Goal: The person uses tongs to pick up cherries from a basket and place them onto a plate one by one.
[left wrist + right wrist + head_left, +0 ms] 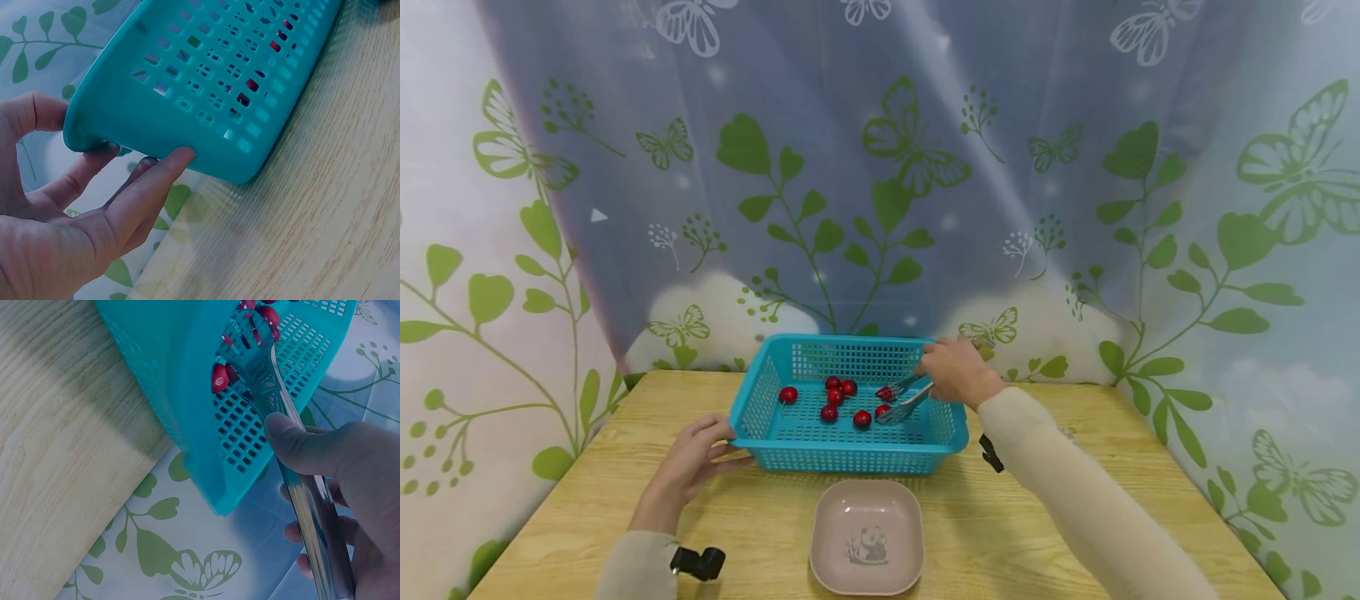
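Observation:
A blue perforated plastic basket (pixel 850 457) holds several red cherries (pixel 862 419) scattered over its floor. My right hand (pixel 957 369) grips metal tongs (pixel 322 531) above the basket's right end. Their two slotted heads slant down into the basket, spread apart around cherries at the right of the group. At the left front corner, my left hand (pixel 694 457) holds the basket's rim. In the left wrist view the thumb is at the rim's outer edge, partly hidden, while the fingers (pixel 144 194) lie under the rim and against the side wall.
A pinkish square dish (pixel 867 542) with a panda print stands on the wooden table (pixel 1000 517), just in front of the basket. Behind the table hangs a curtain (pixel 850 167) with butterflies and leaves, close to the basket's far side.

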The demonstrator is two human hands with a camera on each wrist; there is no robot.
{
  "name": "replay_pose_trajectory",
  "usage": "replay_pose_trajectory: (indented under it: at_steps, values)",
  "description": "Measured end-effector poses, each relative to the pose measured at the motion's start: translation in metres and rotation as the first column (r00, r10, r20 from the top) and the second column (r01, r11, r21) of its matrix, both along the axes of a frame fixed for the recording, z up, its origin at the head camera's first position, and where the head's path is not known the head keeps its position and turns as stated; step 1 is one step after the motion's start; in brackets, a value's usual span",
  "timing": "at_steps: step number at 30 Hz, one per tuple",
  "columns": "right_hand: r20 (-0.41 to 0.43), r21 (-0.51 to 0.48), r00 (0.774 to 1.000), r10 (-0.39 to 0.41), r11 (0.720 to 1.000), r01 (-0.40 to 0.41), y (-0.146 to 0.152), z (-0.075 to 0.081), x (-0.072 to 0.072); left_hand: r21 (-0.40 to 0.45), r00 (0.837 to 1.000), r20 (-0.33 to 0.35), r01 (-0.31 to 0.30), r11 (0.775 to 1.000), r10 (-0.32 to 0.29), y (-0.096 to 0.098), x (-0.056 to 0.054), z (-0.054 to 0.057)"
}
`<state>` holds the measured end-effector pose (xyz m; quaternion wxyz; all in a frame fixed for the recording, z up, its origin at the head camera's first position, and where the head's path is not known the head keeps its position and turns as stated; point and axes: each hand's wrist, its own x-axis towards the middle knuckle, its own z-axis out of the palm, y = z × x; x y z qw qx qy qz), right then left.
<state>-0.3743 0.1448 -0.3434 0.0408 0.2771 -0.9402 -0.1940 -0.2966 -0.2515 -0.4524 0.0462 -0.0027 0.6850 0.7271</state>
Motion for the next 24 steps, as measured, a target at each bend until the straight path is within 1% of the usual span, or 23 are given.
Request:
replay_pose_trajectory:
  at_steps: [5, 11, 17, 24]
  values:
    - [-0.007, -0.004, 1.000, 0.006, 1.000, -0.006, -0.005, 0.001, -0.001, -0.004, 1.000, 0.001, -0.012, 1.000, 0.012, 0.000, 0.000, 0.001]
    - [-0.001, 0.018, 1.000, -0.013, 1.000, 0.013, -0.011, 0.003, -0.005, -0.001, 1.000, -0.001, -0.009, 1.000, 0.009, 0.001, 0.001, 0.000]
    - [-0.001, -0.001, 0.999, -0.033, 0.999, 0.033, -0.019, 0.005, -0.006, -0.006, 1.000, 0.001, -0.013, 1.000, 0.013, 0.001, 0.001, 0.000]
    - [0.015, 0.038, 0.998, -0.057, 0.998, 0.056, -0.024, 0.004, -0.008, -0.007, 1.000, 0.006, -0.013, 1.000, 0.013, 0.001, 0.001, 0.002]
